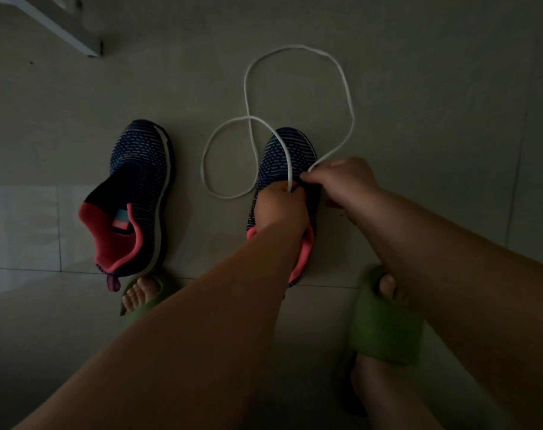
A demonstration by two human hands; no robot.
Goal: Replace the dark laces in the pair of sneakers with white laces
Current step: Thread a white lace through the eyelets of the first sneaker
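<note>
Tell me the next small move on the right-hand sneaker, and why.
Probably pull the lace slack through. Both hands, left and right, pinch it at the sneaker's lowest eyelets, while most of it lies looped on the floor. The other sneaker has no lace.

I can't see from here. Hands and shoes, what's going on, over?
Both hands pinching white lace at right sneaker. Left sneaker unlaced. Nothing blocking.
</note>
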